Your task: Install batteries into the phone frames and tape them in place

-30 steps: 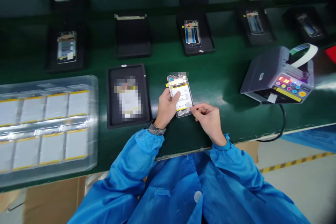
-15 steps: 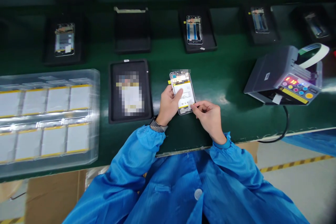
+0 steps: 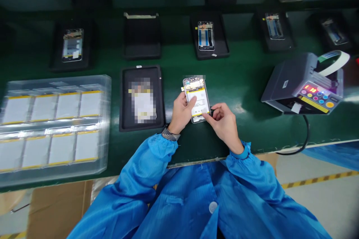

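Note:
An opened phone, its circuit board at the top and a white battery with yellow edges below, is held over the green bench, tilted slightly. My left hand is closed around its left side, thumb lying on the battery. At the lower right corner, my right hand grips the phone's edge, thumb on the front near the battery's bottom end and fingers bent at the side. Left of the hands lies a black tray bearing another phone, blurred out.
A clear plastic tray with several white batteries covers the left of the bench. On the right stands a grey tape dispenser with lit buttons and a cable. Along the back are black trays, several with opened phones.
My right thumb has slid onto the phone's front at the lower corner, and the right fingers have spread from a tight pinch. The camera view has shifted slightly.

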{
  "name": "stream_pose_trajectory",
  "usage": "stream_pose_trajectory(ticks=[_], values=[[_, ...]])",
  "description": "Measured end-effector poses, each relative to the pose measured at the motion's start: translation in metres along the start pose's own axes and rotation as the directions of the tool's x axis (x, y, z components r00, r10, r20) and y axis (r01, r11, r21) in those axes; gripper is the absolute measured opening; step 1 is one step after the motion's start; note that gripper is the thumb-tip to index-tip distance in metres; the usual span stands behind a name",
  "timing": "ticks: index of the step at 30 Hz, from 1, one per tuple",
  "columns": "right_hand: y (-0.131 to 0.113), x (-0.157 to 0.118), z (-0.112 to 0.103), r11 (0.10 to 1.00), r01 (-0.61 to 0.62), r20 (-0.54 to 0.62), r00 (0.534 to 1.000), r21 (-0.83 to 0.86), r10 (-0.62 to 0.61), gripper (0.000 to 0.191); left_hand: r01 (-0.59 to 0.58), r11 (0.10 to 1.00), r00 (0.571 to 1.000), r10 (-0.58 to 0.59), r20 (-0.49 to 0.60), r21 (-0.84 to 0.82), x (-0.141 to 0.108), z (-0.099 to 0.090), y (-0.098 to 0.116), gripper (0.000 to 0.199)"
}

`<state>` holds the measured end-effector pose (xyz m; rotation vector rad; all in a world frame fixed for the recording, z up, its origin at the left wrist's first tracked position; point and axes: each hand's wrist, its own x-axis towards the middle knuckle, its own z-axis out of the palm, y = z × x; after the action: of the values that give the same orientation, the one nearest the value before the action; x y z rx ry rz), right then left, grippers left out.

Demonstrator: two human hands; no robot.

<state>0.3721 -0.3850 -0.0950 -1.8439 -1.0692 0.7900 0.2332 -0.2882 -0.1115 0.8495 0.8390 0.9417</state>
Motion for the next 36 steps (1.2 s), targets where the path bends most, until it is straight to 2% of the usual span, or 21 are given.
stream_pose_trajectory(ticks=[3, 5, 7, 10, 16, 20, 25, 28, 32, 36], values=[[-0.007, 0.010, -0.004, 0.980, -0.068, 0.133, 0.990, 0.188, 0.043, 0.048, 0.010, 1.000, 1.000, -0.009, 0.022, -0.014, -0.001, 0.000, 0.004, 0.055], [-0.014, 0.015, -0.004, 0.945, -0.155, 0.282, 0.957, 0.287, 0.071, 0.046, 0.002, 1.000, 0.999, -0.002, 0.032, -0.010, -0.001, -0.001, 0.007, 0.054], [-0.020, 0.019, -0.002, 0.921, -0.199, 0.365, 0.928, 0.335, 0.067, 0.048, -0.021, 1.000, 0.999, 0.021, 0.029, 0.000, 0.000, -0.003, 0.011, 0.054], [-0.026, 0.023, 0.004, 0.904, -0.183, 0.397, 0.918, 0.387, 0.016, 0.050, -0.054, 0.998, 0.998, 0.054, 0.015, 0.009, 0.001, -0.005, 0.016, 0.053], [-0.038, 0.044, 0.014, 0.930, -0.157, 0.477, 0.879, 0.332, -0.022, 0.052, -0.163, 0.985, 0.985, 0.166, -0.040, 0.062, 0.001, -0.010, 0.030, 0.049], [-0.053, 0.060, 0.018, 0.935, -0.126, 0.544, 0.835, 0.331, -0.080, 0.045, -0.218, 0.970, 0.972, 0.226, -0.070, 0.103, 0.002, -0.017, 0.042, 0.049], [-0.064, 0.070, 0.031, 0.919, -0.088, 0.632, 0.750, 0.384, -0.193, 0.044, -0.220, 0.971, 0.965, 0.231, -0.125, 0.093, 0.004, -0.032, 0.058, 0.050], [-0.069, 0.073, 0.045, 0.898, -0.089, 0.636, 0.736, 0.431, -0.233, 0.043, -0.225, 0.967, 0.960, 0.240, -0.144, 0.117, 0.005, -0.042, 0.073, 0.052], [-0.082, 0.079, 0.063, 0.884, -0.082, 0.625, 0.737, 0.460, -0.257, 0.041, -0.258, 0.942, 0.953, 0.285, -0.104, 0.215, 0.005, -0.054, 0.101, 0.053], [-0.095, 0.086, 0.083, 0.850, -0.088, 0.620, 0.723, 0.520, -0.305, 0.047, -0.249, 0.921, 0.965, 0.263, -0.008, 0.298, 0.010, -0.061, 0.129, 0.052]])
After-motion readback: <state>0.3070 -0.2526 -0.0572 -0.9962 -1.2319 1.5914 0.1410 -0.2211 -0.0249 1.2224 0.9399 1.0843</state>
